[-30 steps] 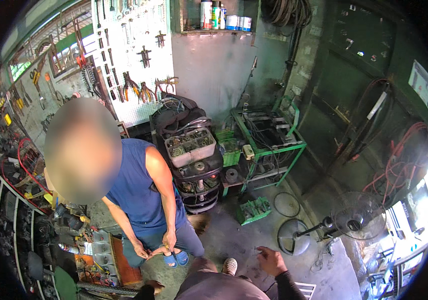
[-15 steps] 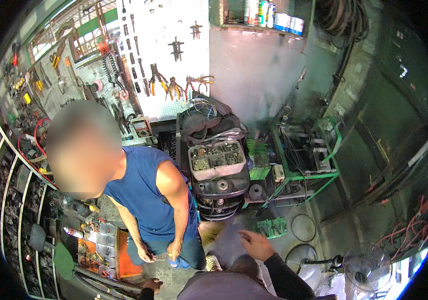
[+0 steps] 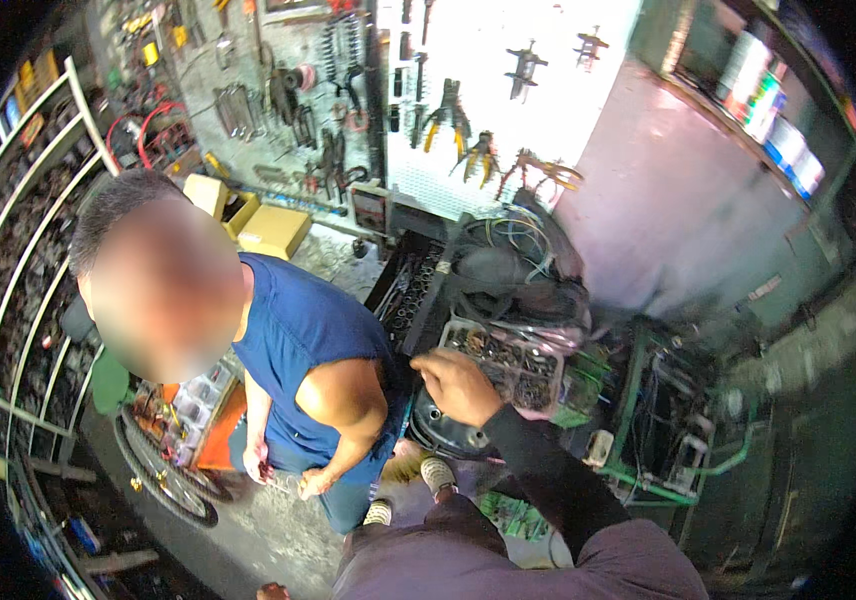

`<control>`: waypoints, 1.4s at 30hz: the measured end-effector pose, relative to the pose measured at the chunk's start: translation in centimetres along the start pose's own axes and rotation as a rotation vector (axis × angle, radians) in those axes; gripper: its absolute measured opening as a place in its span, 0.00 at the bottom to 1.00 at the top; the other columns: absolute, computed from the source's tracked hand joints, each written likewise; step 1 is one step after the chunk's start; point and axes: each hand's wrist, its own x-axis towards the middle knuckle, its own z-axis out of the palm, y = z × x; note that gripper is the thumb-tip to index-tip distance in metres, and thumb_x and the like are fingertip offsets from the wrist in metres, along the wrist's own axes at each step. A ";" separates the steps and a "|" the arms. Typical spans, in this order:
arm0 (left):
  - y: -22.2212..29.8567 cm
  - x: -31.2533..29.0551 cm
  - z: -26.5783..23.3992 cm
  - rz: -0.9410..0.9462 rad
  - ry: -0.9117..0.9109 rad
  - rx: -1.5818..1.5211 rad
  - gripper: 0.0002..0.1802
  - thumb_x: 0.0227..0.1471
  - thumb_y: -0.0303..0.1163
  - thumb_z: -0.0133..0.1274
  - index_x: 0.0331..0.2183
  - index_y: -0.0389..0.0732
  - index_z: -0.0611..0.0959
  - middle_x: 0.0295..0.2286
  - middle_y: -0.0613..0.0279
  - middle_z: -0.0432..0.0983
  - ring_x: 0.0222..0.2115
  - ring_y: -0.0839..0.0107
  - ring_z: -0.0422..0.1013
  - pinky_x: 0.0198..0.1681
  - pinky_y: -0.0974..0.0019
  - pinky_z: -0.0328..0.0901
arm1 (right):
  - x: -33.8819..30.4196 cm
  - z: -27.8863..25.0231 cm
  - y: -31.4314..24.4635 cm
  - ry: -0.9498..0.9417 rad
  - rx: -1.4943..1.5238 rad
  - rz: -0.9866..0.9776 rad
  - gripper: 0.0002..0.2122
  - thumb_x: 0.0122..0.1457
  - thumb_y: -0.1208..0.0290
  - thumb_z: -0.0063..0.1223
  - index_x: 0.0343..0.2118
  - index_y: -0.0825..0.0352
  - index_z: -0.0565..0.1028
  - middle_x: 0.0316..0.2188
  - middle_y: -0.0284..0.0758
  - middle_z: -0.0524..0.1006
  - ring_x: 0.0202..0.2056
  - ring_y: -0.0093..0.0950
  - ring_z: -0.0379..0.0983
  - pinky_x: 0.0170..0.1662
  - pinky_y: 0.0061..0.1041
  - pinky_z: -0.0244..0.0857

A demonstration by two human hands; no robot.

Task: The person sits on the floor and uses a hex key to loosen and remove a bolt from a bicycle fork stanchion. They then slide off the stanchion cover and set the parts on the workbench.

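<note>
At the far left of the workshop, a rack with white rails (image 3: pixel 91 116) holds rows of dark parts, hard to make out singly. Next to it, a tyre (image 3: pixel 206 517) lies low by the floor, and just behind that sits a grey divided tray (image 3: pixel 203 398) with an orange panel (image 3: pixel 224 438) on its right side. Farther back, yellow cardboard boxes (image 3: pixel 276 232) rest on a surface beneath the hanging tools.

At the lower edge the left hand (image 3: pixel 272 592) shows only as a small piece; I cannot tell whether it is spread, closed or holding anything. Above it, a co-worker in a blue sleeveless top (image 3: pixel 313 310) holds both hands (image 3: pixel 316 483) low and close together, with something too small to name between them.

Behind the co-worker, pliers (image 3: pixel 448 118) hang on a bright white board. Right of the co-worker, the right hand (image 3: pixel 463 385) is raised, its fingers bent and narrow; whether they hold anything I cannot tell. It overlaps the near side of a pale divided box (image 3: pixel 538 405) full of small metal parts; contact cannot be judged. A black bag (image 3: pixel 508 265) sits behind this box. Farther right stand a green metal frame (image 3: pixel 663 492) and, high up, a shelf with cans (image 3: pixel 793 155).
</note>
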 end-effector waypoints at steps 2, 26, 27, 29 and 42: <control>-2.9 -3.1 6.0 -0.007 0.127 0.431 0.07 0.63 0.39 0.54 0.32 0.49 0.81 0.26 0.58 0.82 0.21 0.60 0.77 0.21 0.57 0.70 | 5.2 0.5 2.9 -0.083 -0.136 -0.101 0.11 0.66 0.76 0.56 0.48 0.68 0.84 0.41 0.46 0.83 0.46 0.52 0.81 0.52 0.47 0.76; -11.7 -25.3 36.5 -0.302 0.455 0.059 0.20 0.65 0.41 0.64 0.53 0.42 0.88 0.39 0.52 0.89 0.39 0.62 0.83 0.47 0.58 0.77 | 25.0 25.4 22.7 -1.009 -0.575 -0.106 0.12 0.55 0.67 0.63 0.36 0.70 0.88 0.37 0.52 0.88 0.41 0.55 0.87 0.46 0.50 0.82; -12.6 -27.3 36.9 -0.325 0.485 0.086 0.21 0.65 0.42 0.64 0.54 0.42 0.88 0.40 0.52 0.89 0.39 0.61 0.83 0.48 0.57 0.77 | 24.8 27.5 21.8 -1.007 -0.554 -0.136 0.12 0.55 0.66 0.63 0.37 0.70 0.88 0.37 0.51 0.88 0.41 0.55 0.87 0.46 0.50 0.82; -12.1 -27.2 35.6 -0.309 0.467 0.139 0.22 0.64 0.44 0.64 0.54 0.42 0.88 0.40 0.51 0.89 0.40 0.60 0.83 0.48 0.57 0.77 | 26.2 26.9 22.6 -0.946 -0.617 -0.103 0.13 0.56 0.65 0.63 0.38 0.69 0.88 0.38 0.51 0.88 0.41 0.54 0.87 0.46 0.50 0.82; -21.3 -34.4 37.1 -0.508 0.440 0.278 0.30 0.59 0.53 0.63 0.54 0.42 0.88 0.43 0.47 0.90 0.45 0.52 0.85 0.53 0.53 0.78 | 24.5 20.0 26.5 -0.757 -0.826 0.026 0.18 0.62 0.58 0.64 0.48 0.67 0.85 0.40 0.46 0.89 0.40 0.52 0.87 0.44 0.50 0.81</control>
